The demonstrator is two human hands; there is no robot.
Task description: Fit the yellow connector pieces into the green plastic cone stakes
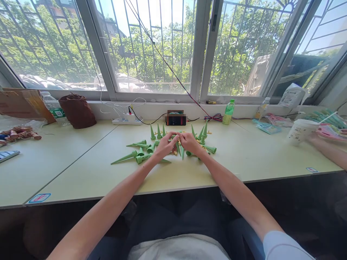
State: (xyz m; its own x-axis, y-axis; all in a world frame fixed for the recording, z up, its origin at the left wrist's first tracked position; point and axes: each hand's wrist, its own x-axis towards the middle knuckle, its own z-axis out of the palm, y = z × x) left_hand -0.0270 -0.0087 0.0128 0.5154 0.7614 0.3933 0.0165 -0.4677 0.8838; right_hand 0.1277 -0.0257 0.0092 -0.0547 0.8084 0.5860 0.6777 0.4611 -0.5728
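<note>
The left hand [166, 144] and right hand [191, 143] were together in front of the phone [176, 120], fingers curled; cones [182, 153] poked out beneath, though whether either was clamped on one could not be told. More cones lay and stood on the surface [260, 151], front-left and front-right of the phone; a bottle [228, 112] stood to its right.

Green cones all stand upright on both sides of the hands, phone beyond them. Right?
Not all: the head view shows several green cones lying down, others upright. They do flank the left hand and right hand, with the phone beyond.
</note>
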